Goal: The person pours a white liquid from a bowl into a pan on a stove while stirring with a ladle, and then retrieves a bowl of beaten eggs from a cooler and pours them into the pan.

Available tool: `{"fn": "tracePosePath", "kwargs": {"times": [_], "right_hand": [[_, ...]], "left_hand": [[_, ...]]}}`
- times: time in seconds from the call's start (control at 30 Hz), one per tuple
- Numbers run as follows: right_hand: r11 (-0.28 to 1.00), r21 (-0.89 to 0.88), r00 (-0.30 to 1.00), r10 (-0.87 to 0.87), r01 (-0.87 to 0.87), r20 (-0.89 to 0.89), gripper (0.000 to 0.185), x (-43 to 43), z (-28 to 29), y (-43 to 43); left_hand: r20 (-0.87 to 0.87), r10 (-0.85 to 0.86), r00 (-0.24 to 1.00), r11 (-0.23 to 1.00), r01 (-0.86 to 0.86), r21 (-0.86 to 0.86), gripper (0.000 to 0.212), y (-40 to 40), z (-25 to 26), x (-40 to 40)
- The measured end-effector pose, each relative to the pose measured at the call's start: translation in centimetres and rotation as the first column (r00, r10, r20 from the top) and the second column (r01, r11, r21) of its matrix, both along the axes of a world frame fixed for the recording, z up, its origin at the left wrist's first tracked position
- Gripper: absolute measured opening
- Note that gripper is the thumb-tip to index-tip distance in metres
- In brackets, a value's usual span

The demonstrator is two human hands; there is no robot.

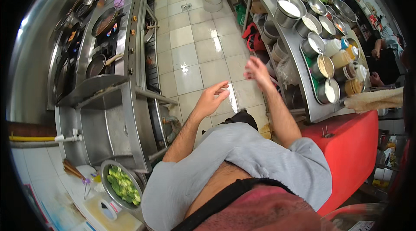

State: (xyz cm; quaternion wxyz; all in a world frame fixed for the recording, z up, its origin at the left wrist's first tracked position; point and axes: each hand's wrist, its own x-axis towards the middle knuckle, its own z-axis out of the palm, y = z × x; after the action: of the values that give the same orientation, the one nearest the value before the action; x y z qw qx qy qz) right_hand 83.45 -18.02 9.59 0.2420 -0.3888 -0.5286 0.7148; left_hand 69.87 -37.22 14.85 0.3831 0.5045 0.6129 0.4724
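My left hand (213, 99) is held over the tiled floor (185, 52), fingers loosely bent and nothing in its grasp. Farther forward and to the right, my right hand (256, 72) is raised, empty, its fingers apart and slightly blurred. It is nearest to the steel prep counter (294, 65) on the right, without touching it. Along that counter's near end, a green-lined tray (308, 78) carries metal pots, one with a cream-coloured sauce (326, 66), beside several squeeze bottles (341, 58).
On the left stand a stainless sink (104, 130) and a stove with a lit burner under a frying pan (104, 22). A bowl of broccoli (122, 185) sits near my left side. A red chest (344, 156) is at my right; a lidded bucket (211, 0) stands ahead. Another person (383, 55) is beyond the counter.
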Motion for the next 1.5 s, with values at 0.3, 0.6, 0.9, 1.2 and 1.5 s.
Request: {"fn": "tracePosePath", "kwargs": {"times": [0.3,0.6,0.9,1.2,1.5], "right_hand": [[0.916,-0.221,0.853,-0.393,0.334,-0.344,0.037,-17.1,1.6,29.8],[0.91,-0.308,0.873,-0.373,0.279,-0.313,0.035,-33.1,2.0,51.0],[0.767,-0.279,0.737,-0.637,0.577,-0.226,0.057,-39.4,-1.7,72.3],[0.817,-0.348,0.79,-0.555,0.459,-0.26,0.068,-36.0,-7.0,86.0],[0.665,0.21,0.648,-0.747,0.717,0.153,0.045,-38.1,-4.1,85.3]], "left_hand": [[-0.009,0.278,0.961,0.957,-0.278,-0.079,0.042,9.7,-5.4,-11.6],[0.038,0.656,0.754,0.736,-0.628,-0.253,0.043,19.6,-8.6,-21.3],[-0.013,0.702,0.712,0.679,-0.675,-0.289,0.046,28.8,-13.8,-35.3],[-0.056,0.533,0.844,0.837,-0.536,-0.113,0.046,45.4,-8.1,-49.5],[-0.113,0.507,0.855,0.857,-0.514,-0.045,0.044,57.6,-7.7,-51.8]]}}
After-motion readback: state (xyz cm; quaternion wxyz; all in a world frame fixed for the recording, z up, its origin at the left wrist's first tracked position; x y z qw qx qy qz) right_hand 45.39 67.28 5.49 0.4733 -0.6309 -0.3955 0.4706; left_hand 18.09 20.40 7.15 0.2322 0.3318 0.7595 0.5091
